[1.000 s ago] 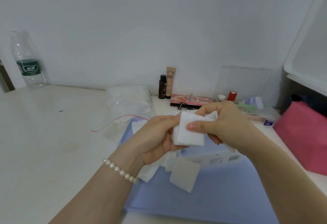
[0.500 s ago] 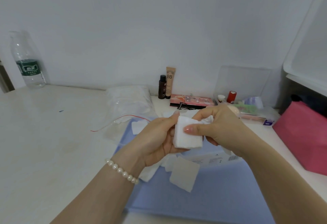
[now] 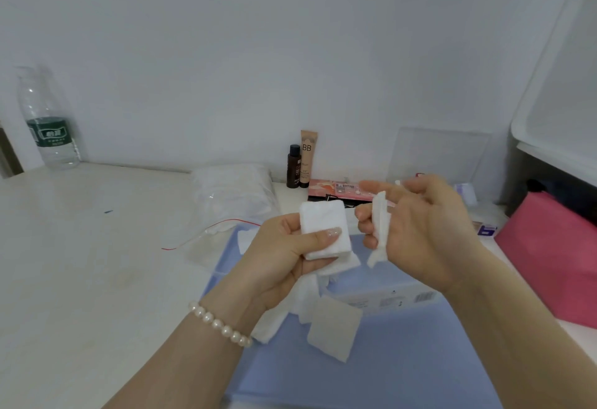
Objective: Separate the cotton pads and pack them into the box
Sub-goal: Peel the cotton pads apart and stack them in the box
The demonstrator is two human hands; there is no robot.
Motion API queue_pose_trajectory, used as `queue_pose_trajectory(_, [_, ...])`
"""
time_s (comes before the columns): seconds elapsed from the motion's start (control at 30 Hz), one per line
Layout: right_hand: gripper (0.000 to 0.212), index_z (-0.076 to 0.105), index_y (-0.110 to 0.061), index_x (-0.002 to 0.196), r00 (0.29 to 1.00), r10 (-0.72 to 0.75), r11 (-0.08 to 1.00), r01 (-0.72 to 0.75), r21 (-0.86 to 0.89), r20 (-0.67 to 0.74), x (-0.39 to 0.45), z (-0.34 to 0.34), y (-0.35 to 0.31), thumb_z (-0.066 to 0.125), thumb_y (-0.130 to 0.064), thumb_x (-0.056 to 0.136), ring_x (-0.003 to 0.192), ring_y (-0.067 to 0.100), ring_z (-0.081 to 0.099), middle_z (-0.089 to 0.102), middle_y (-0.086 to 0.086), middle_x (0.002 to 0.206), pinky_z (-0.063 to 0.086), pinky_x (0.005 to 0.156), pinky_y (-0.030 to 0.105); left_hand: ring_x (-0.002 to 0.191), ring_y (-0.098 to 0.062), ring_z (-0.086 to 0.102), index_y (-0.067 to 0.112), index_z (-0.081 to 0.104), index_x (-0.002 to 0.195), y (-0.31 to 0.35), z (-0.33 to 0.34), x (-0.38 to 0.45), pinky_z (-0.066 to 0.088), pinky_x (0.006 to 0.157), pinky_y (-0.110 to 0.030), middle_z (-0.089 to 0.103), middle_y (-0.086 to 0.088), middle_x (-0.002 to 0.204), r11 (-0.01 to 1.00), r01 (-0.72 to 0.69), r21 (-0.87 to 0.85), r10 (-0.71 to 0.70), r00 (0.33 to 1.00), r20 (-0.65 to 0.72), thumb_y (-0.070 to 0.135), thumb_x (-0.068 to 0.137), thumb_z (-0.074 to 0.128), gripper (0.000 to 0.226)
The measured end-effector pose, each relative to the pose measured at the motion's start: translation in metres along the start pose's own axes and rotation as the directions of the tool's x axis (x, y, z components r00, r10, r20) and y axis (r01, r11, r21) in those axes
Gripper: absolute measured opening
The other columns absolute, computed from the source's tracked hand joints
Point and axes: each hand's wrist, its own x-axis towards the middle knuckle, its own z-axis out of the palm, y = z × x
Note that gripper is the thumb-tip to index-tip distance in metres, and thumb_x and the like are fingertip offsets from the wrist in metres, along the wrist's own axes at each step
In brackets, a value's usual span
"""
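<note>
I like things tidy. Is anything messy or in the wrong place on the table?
Yes, a bit. Several loose cotton pads lie scattered and overlapping on the blue mat instead of in the box. The left hand holds a small stack, the right hand one peeled pad. Nothing looks spilled or broken.

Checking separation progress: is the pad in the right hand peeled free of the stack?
Yes: right hand pinches one pad, clear of left hand's stack.

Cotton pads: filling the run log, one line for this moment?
left hand: holds pad stack | right hand: pinches single pad | pads apart | box: below
</note>
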Motion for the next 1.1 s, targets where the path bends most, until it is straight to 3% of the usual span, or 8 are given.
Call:
queue_pose_trajectory(0.1, [0.029, 0.049, -0.003, 0.092, 1.0, -0.011, 0.996, 0.012, -0.084, 0.012, 0.003, 0.0, 0.006, 0.025, 0.007, 0.082, 0.066, 0.022, 0.048, 0.051, 0.015, 0.077, 0.043, 0.052, 0.028, 0.096, -0.031, 0.068, -0.007, 0.061, 0.112, 0.002, 0.003, -0.001, 0.059, 0.073, -0.031, 0.068, -0.022, 0.107, 1.0, -0.012, -0.018, 0.011, 0.999, -0.043, -0.002, 0.074, 0.066, 0.038])
queue_pose_trajectory(0.2, [0.039, 0.054, -0.01, 0.103, 0.993, -0.111, 0.953, 0.097, -0.286, -0.036, 0.007, 0.001, 0.012, 0.041, 0.02, 0.081, 0.085, 0.027, 0.062, 0.062, 0.015, 0.095, 0.053, 0.063, 0.033, 0.084, -0.022, 0.071, -0.002, 0.065, 0.106, 0.004, 0.004, -0.003, 0.059, 0.069, -0.028, 0.072, -0.015, 0.101, 0.999, -0.039, -0.031, 0.037, 0.998, -0.055, -0.005, 0.078, 0.064, 0.028])
queue_pose_trajectory(0.27, [0.046, 0.053, -0.011, 0.112, 0.98, -0.186, 0.931, 0.156, -0.331, -0.062, 0.008, 0.0, 0.014, 0.058, 0.018, 0.076, 0.095, 0.031, 0.065, 0.066, 0.017, 0.103, 0.056, 0.072, 0.039, 0.079, -0.019, 0.071, 0.002, 0.067, 0.1, 0.004, 0.004, -0.002, 0.059, 0.067, -0.026, 0.074, -0.011, 0.095, 0.997, -0.064, -0.033, 0.061, 0.995, -0.078, -0.005, 0.079, 0.064, 0.023])
queue_pose_trajectory(0.37, [0.041, 0.058, -0.009, 0.097, 0.96, -0.277, 0.914, 0.252, -0.317, -0.034, 0.003, 0.002, 0.01, 0.071, 0.004, 0.061, 0.08, 0.025, 0.07, 0.073, 0.012, 0.088, 0.058, 0.061, 0.032, 0.076, -0.017, 0.071, 0.004, 0.066, 0.1, 0.004, 0.003, -0.002, 0.058, 0.064, -0.025, 0.074, -0.008, 0.091, 0.995, -0.091, -0.025, 0.088, 0.99, -0.114, -0.007, 0.08, 0.062, 0.023])
queue_pose_trajectory(0.5, [0.021, 0.066, -0.005, 0.077, 0.95, -0.307, 0.926, 0.311, -0.213, 0.051, -0.004, 0.011, 0.01, 0.067, -0.006, 0.056, 0.065, 0.015, 0.07, 0.073, 0.006, 0.071, 0.055, 0.053, 0.023, 0.087, -0.02, 0.071, 0.003, 0.064, 0.109, 0.001, 0.004, -0.001, 0.059, 0.072, -0.028, 0.073, -0.01, 0.098, 0.995, -0.096, 0.026, 0.098, 0.99, -0.097, -0.007, 0.081, 0.062, 0.03])
queue_pose_trajectory(0.7, [0.014, 0.074, -0.016, 0.076, 0.933, -0.36, 0.855, 0.326, -0.403, -0.009, 0.002, 0.014, 0.028, 0.072, -0.014, 0.062, 0.075, 0.017, 0.072, 0.075, 0.003, 0.079, 0.059, 0.061, 0.027, 0.097, -0.029, 0.067, 0.001, 0.065, 0.105, 0.0, 0.011, -0.003, 0.059, 0.076, -0.033, 0.069, -0.02, 0.106, 0.996, -0.046, -0.075, 0.045, 0.999, -0.007, -0.014, 0.085, 0.044, 0.033])
queue_pose_trajectory(0.97, [0.017, 0.071, -0.017, 0.071, 0.907, -0.417, 0.792, 0.335, -0.511, -0.051, 0.004, 0.015, 0.031, 0.074, 0.0, 0.07, 0.062, 0.003, 0.067, 0.071, -0.009, 0.064, 0.052, 0.053, 0.015, 0.115, -0.033, 0.059, -0.005, 0.053, 0.124, 0.0, 0.01, -0.001, 0.047, 0.096, -0.044, 0.063, -0.022, 0.12, 0.968, 0.041, -0.249, -0.031, 0.998, 0.046, 0.017, 0.099, 0.035, 0.038])
queue_pose_trajectory(1.1, [0.013, 0.07, -0.011, 0.074, 0.909, -0.412, 0.775, 0.308, -0.552, -0.07, 0.005, 0.014, 0.031, 0.075, 0.0, 0.07, 0.056, 0.001, 0.064, 0.067, -0.002, 0.067, 0.049, 0.045, 0.017, 0.115, -0.033, 0.059, -0.004, 0.055, 0.122, -0.001, 0.012, -0.001, 0.041, 0.102, -0.052, 0.063, -0.022, 0.119, 0.962, 0.062, -0.265, -0.044, 0.996, 0.073, 0.031, 0.096, 0.04, 0.046])
